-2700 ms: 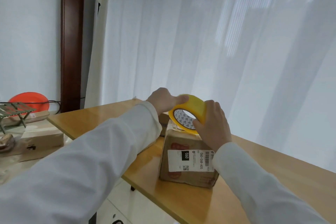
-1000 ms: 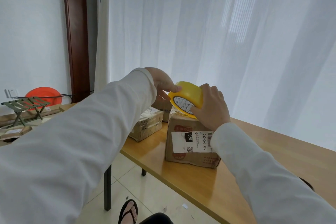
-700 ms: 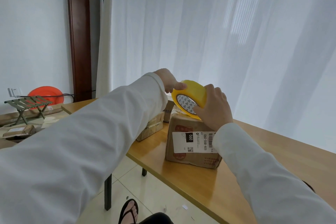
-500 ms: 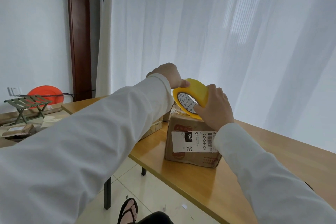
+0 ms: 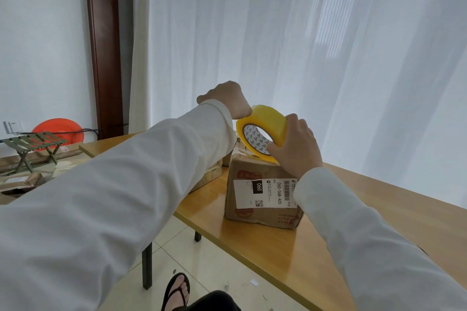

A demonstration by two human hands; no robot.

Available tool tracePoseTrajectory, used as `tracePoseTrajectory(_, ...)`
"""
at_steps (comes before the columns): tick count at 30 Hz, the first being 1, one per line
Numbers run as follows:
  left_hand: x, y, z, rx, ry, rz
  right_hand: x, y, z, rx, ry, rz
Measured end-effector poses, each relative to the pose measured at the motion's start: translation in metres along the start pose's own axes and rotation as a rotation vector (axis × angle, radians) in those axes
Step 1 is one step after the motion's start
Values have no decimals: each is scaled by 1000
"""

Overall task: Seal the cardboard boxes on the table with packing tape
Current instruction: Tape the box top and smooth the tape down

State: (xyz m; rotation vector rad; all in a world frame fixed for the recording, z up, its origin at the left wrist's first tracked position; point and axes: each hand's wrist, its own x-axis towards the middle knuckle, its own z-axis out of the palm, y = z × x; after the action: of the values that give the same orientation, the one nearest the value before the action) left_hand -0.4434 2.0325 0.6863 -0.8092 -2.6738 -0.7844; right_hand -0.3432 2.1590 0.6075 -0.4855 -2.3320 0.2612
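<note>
**Yellow tape roll held over labelled parcel on wooden worktop**

A roll of yellow packing tape point(image 5: 262, 131) was held tilted just above the top of a cardboard box point(image 5: 262, 194), which stood near the front edge of a wooden worktop point(image 5: 379, 214). The roll was gripped by the right hand point(image 5: 295, 149), whose fingers were curled round its outer band and lower rim. The left hand point(image 5: 227, 98) was raised at the far side of the roll, its fingers closed and its thumb side brought against the roll's upper edge; whether a loose tape end was pinched there could not be told, as the fingertips were hidden behind the hand. Both arms were clad in white sleeves point(image 5: 126, 197).

A white shipping label point(image 5: 265, 193) bearing a barcode and the characters "060" was seen on the box's near face. A second, flatter cardboard box point(image 5: 209, 176) was partly hidden behind the left sleeve, just beside the first. Sheer white curtains point(image 5: 303, 45) were hung behind the worktop. At far left, an orange disc point(image 5: 59, 128) and a small green folding stool point(image 5: 32, 144) were set by the wall. A foot in a black sandal point(image 5: 177, 290) was seen on the tiled floor below.
</note>
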Motion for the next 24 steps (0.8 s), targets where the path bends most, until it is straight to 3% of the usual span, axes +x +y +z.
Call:
tracePoseTrajectory(6,-11,0,5,233,115,25,0,-3,2,-24,0,-29)
tracePoseTrajectory(13,-15,-3,3,251,79,37,-2,-5,2,-51,6,-46)
tracePoseTrajectory(24,-15,-14,-14,-240,-401,-151,-5,-8,2,-75,4,-75)
